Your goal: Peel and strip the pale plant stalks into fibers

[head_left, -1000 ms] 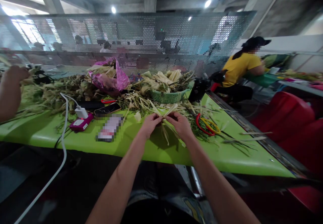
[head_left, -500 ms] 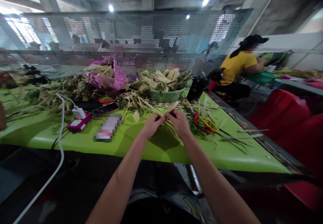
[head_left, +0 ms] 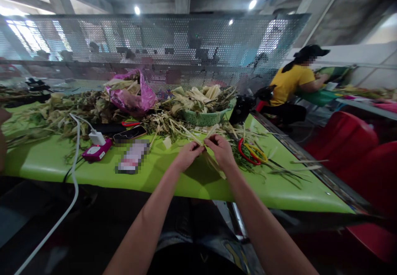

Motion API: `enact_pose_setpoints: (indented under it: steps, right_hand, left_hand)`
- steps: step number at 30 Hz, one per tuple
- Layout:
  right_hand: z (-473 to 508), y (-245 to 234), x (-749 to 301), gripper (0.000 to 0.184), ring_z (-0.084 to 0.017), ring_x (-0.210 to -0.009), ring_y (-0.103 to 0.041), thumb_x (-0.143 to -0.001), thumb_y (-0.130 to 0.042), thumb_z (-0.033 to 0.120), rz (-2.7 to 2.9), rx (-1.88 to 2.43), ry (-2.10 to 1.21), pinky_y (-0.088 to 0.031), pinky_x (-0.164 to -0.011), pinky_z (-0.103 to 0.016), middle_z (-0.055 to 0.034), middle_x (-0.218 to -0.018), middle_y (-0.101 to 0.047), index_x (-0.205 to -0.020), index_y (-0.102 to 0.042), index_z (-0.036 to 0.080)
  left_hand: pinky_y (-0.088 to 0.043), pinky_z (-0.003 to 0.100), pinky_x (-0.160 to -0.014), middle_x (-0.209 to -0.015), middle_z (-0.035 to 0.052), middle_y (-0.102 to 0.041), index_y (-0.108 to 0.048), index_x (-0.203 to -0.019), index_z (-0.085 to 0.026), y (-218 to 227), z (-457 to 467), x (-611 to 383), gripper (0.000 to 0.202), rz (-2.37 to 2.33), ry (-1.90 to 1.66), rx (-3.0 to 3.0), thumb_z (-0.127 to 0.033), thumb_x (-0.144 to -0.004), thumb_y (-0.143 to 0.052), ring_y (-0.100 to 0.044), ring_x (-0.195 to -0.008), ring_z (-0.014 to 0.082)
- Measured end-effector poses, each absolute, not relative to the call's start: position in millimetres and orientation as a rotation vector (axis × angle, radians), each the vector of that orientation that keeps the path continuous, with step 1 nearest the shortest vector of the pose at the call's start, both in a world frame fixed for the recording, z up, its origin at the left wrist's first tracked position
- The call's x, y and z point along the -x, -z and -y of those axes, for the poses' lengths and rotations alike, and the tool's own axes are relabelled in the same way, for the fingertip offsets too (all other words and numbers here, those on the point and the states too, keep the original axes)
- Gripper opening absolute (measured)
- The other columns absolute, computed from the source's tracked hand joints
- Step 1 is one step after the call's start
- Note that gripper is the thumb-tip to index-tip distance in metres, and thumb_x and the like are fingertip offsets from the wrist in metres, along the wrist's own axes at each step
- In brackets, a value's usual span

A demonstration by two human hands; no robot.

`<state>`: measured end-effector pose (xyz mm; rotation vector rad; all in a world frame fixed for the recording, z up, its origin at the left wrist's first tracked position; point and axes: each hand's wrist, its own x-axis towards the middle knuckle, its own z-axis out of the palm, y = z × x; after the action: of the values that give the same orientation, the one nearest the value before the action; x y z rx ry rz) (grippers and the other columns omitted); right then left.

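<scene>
My left hand (head_left: 188, 156) and my right hand (head_left: 221, 150) meet over the front of the green table (head_left: 248, 190). Both pinch pale dried leaf strips (head_left: 214, 165), which look like corn husk. Fingertips nearly touch, and strip ends stick up above the right fingers and trail down below the hands. Just right of my right hand, scissors (head_left: 241, 149) with red handles and a yellow-handled pair (head_left: 262, 156) lie on green stalks. Behind the hands stands a green basket (head_left: 203, 119) heaped with dried husks (head_left: 204, 97).
Left of me lie a phone (head_left: 133, 158), a second dark phone (head_left: 130, 133) and a purple power socket (head_left: 96, 151) with a white cable (head_left: 75, 175). A pink bag (head_left: 147, 97) and dried leaves stand behind. Red chairs (head_left: 344, 138) and a yellow-shirted person (head_left: 293, 78) are at right.
Both hands stay almost in place, with the strips shifting slightly between the fingers. At the far left edge, another person's arm has moved a little.
</scene>
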<state>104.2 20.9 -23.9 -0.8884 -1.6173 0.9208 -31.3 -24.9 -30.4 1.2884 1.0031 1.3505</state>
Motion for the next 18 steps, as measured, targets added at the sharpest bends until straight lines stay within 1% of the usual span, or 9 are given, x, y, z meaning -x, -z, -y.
enact_pose_setpoints:
  steps: [2, 4, 7, 9, 11, 13, 16, 18]
  right_hand:
    - [-19.2, 22.3, -103.2, 0.028, -0.016, -0.071, -0.056, -0.072, -0.063, 0.044, 1.622, 0.839, -1.079, -0.044, -0.068, -0.029, -0.0013, -0.075, -0.062, -0.083, -0.063, 0.018]
    - [-17.8, 21.7, -101.4, 0.033, -0.017, -0.071, -0.059, -0.069, -0.067, 0.045, 1.616, 0.827, -1.227, -0.045, -0.067, -0.03, -0.0026, -0.076, -0.065, -0.087, -0.064, 0.018]
    - [-17.4, 21.9, -98.9, 0.032, -0.017, -0.068, -0.059, -0.063, -0.073, 0.042, 1.57, 0.85, -1.264, -0.047, -0.065, -0.03, -0.0024, -0.073, -0.065, -0.082, -0.064, 0.017]
    - [-17.7, 22.0, -98.2, 0.031, -0.016, -0.066, -0.058, -0.061, -0.075, 0.039, 1.515, 0.848, -1.251, -0.046, -0.064, -0.029, -0.0015, -0.071, -0.063, -0.079, -0.062, 0.018]
    - [-17.9, 22.1, -98.6, 0.03, -0.014, -0.06, -0.055, -0.06, -0.075, 0.039, 1.479, 0.845, -1.267, -0.044, -0.059, -0.028, -0.0003, -0.067, -0.06, -0.076, -0.061, 0.018]
    - [-17.9, 22.6, -99.3, 0.03, -0.013, -0.055, -0.051, -0.06, -0.075, 0.04, 1.472, 0.844, -1.259, -0.042, -0.055, -0.028, 0.0009, -0.062, -0.058, -0.072, -0.059, 0.019]
    - [-18.5, 23.6, -100.0, 0.032, -0.013, -0.055, -0.051, -0.062, -0.073, 0.045, 1.483, 0.865, -1.177, -0.042, -0.056, -0.028, 0.0012, -0.061, -0.056, -0.069, -0.057, 0.019]
    - [-19.3, 23.6, -100.0, 0.034, -0.014, -0.057, -0.053, -0.063, -0.071, 0.048, 1.491, 0.884, -1.155, -0.043, -0.057, -0.028, 0.0004, -0.063, -0.057, -0.073, -0.058, 0.018]
  left_hand:
    - [-0.04, 0.026, -0.071, -0.069, 0.0011, -0.062, -0.068, -0.077, -0.014, 34.9, 22.3, 31.2, 0.016, -0.993, -1.344, -1.295, -0.028, -0.07, -0.069, -0.051, -0.068, 0.0138]
    - [-0.041, 0.028, -0.078, -0.077, 0.0027, -0.066, -0.069, -0.084, -0.014, 39.4, 19.6, 30.6, 0.019, -0.985, -1.34, -1.323, -0.027, -0.07, -0.069, -0.055, -0.074, 0.0157]
    - [-0.04, 0.03, -0.086, -0.088, 0.0046, -0.069, -0.07, -0.091, -0.016, 41.8, 18.4, 29.6, 0.022, -0.982, -1.363, -1.378, -0.027, -0.073, -0.067, -0.057, -0.087, 0.0193]
    - [-0.039, 0.031, -0.088, -0.091, 0.0046, -0.069, -0.07, -0.092, -0.017, 40.2, 19.4, 29.1, 0.022, -0.962, -1.367, -1.381, -0.028, -0.074, -0.065, -0.057, -0.09, 0.0205]
    - [-0.04, 0.03, -0.087, -0.089, 0.004, -0.069, -0.071, -0.089, -0.018, 38.1, 20.4, 29.0, 0.02, -0.952, -1.351, -1.379, -0.028, -0.074, -0.064, -0.057, -0.088, 0.02]
    - [-0.041, 0.029, -0.082, -0.082, 0.003, -0.068, -0.071, -0.081, -0.017, 37.2, 20.8, 29.2, 0.015, -0.968, -1.318, -1.409, -0.028, -0.073, -0.064, -0.056, -0.08, 0.0186]
    - [-0.04, 0.027, -0.075, -0.072, 0.0015, -0.065, -0.07, -0.071, -0.017, 38.3, 19.8, 29.5, 0.012, -0.986, -1.287, -1.462, -0.028, -0.07, -0.066, -0.053, -0.072, 0.0165]
    - [-0.04, 0.026, -0.07, -0.069, 0.0013, -0.064, -0.069, -0.072, -0.017, 39.5, 19.0, 30.4, 0.015, -0.987, -1.297, -1.42, -0.031, -0.07, -0.067, -0.051, -0.07, 0.0152]
